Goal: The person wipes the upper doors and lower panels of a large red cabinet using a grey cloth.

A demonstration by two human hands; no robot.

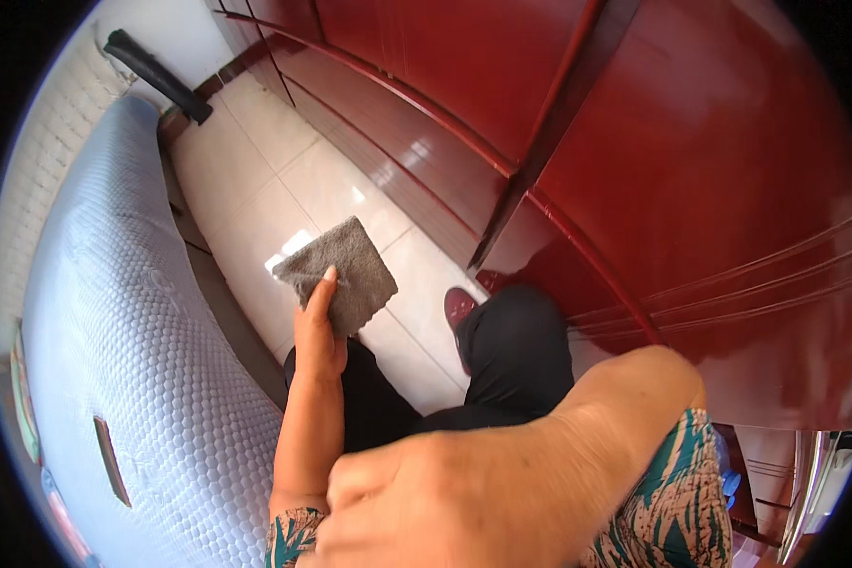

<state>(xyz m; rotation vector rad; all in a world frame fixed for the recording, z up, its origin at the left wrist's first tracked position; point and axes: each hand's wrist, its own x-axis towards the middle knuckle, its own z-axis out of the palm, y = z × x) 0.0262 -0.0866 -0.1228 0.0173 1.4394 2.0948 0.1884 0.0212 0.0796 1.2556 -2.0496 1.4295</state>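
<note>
A folded grey-brown cloth (360,270) lies flat across my left hand (319,322), whose thumb presses on top of it while the other fingers are hidden underneath. This hand hangs above the tiled floor, between the bed and the red cabinet. Close to the camera, my right hand (435,502) crosses the lower middle of the view with its fingers curled in. The back of that hand hides its palm, so I cannot make out what, if anything, it holds.
A bed with a pale blue quilted cover (151,312) runs along the left, with a dark flat strip (112,459) on it. Glossy red cabinet doors (691,189) fill the right. A black roll (156,76) leans in the far corner. My dark red shoe (459,305) stands on light tiles (256,185).
</note>
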